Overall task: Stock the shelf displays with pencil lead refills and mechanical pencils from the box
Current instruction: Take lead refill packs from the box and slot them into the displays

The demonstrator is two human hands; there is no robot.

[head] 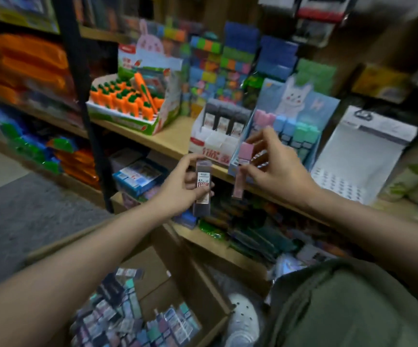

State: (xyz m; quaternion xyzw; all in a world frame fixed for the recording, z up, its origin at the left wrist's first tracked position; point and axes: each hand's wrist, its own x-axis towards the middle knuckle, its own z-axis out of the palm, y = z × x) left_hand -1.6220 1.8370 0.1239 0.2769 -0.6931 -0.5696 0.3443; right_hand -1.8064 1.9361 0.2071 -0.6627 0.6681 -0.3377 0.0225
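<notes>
- The wooden shelf [170, 139] runs across the middle of the view, and its front edge serves as the landmark here; a bare strip of board lies along that edge between the carrot display and the white tray.
- The cardboard box [198, 279] sits on the floor below the shelf edge, flaps open, and holds a loose heap of small packs in grey, teal and purple.
- The carrot display box [127, 113] stands on the shelf behind the edge at its left end, filled with orange carrot-shaped items.
- The bunny display [290, 116] stands just behind the edge, holding upright pastel packs in pink, blue and teal.
- The white tray [213, 144] sits beside it to the left, at the edge, with three dark packs upright at the back and its front slots unfilled.
- The left hand [178, 186] grips a grey lead refill pack [203, 189] in front of the edge.
- The right hand [275, 164] pinches a pink pack [243, 166] over the edge, at the bunny display's front corner.
</notes>
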